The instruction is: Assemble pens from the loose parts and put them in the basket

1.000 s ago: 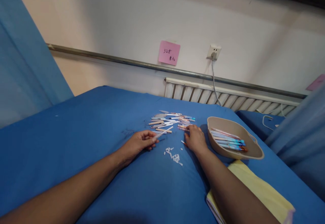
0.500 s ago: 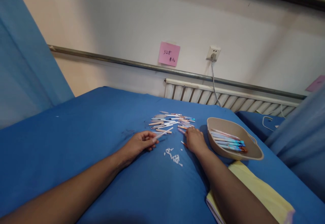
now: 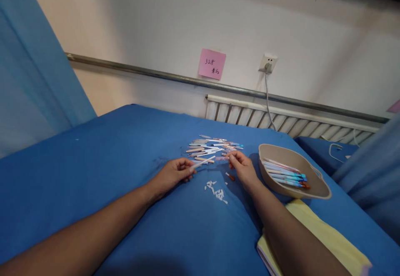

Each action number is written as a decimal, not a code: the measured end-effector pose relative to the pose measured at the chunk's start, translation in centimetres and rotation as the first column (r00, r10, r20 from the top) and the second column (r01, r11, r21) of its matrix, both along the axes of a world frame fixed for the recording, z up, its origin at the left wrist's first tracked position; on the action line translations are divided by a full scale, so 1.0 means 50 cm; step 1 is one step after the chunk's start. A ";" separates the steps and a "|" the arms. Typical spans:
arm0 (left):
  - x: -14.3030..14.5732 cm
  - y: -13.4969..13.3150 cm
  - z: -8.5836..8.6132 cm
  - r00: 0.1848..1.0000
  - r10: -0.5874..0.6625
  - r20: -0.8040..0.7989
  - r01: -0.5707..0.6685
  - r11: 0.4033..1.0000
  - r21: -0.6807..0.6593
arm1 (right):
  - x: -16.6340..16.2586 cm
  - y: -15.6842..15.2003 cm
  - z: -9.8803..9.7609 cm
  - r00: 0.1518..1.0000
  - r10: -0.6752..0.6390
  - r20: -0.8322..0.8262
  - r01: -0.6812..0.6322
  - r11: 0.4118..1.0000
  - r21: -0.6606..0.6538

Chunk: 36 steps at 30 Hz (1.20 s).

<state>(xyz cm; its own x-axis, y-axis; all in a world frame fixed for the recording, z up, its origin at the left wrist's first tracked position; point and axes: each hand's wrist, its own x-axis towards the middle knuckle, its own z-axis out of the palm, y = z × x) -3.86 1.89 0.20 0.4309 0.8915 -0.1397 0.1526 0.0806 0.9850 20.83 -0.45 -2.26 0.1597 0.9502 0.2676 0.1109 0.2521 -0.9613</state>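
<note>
My left hand (image 3: 175, 174) rests on the blue sheet with its fingers pinched on a thin white pen refill (image 3: 203, 162) that points up and right. My right hand (image 3: 242, 168) is curled at the near edge of a pile of pen parts (image 3: 212, 147), its fingertips closed on a small pinkish pen part (image 3: 222, 158). Between and just below the hands lie several small white scraps (image 3: 216, 192) and a short orange piece (image 3: 230, 176).
A beige tray (image 3: 315, 184) holding several assembled pens stands right of my right hand. A yellow notebook (image 3: 318, 234) lies under my right forearm. The blue sheet (image 3: 93, 163) covers the surface; a radiator, a wall socket and a pink note are behind.
My right hand lifted slightly off the sheet and closed on a pinkish part from the pile's edge. My left hand kept still with the refill. The camera shifted a little.
</note>
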 end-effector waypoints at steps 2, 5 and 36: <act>0.001 -0.001 -0.001 1.000 -0.004 -0.007 0.004 1.000 0.011 | -0.003 -0.001 0.000 1.000 -0.015 -0.013 0.015 1.000 -0.006; 0.001 -0.001 -0.001 1.000 -0.012 -0.016 0.012 1.000 0.020 | -0.004 -0.001 -0.001 0.999 -0.048 -0.024 0.048 0.999 -0.010; 0.004 -0.015 0.012 0.997 -0.045 -0.055 0.050 0.995 0.082 | -0.055 -0.033 -0.008 0.947 0.077 0.311 -0.081 0.997 0.002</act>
<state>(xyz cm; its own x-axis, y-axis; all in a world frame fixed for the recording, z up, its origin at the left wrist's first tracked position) -3.68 1.11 0.80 0.4670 0.8797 -0.0898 0.2063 -0.0096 0.9784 18.06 -2.11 -2.64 -0.0087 0.9521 0.3055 0.3822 0.2855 -0.8788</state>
